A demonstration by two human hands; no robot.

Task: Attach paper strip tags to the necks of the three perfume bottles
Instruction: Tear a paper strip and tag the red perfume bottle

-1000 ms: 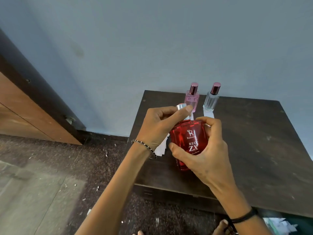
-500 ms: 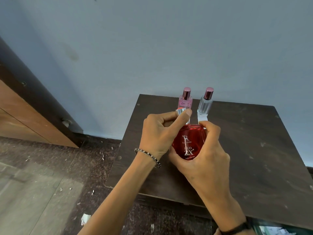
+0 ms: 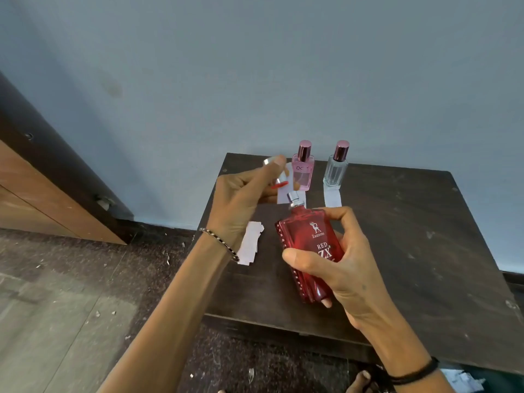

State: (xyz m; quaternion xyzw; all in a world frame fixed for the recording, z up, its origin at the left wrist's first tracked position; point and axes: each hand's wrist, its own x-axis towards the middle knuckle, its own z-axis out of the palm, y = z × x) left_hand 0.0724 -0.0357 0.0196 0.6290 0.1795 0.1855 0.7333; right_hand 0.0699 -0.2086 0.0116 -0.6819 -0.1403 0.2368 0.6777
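Cap now off the red bottle.
Left hand pinches the cap aside; right hand grips the bottle, its neck bared for a strip.

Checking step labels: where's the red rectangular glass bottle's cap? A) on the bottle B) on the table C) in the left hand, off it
C: the left hand pinches the silver-topped cap apart from the red rectangular glass bottle, whose silver sprayer stands bare.
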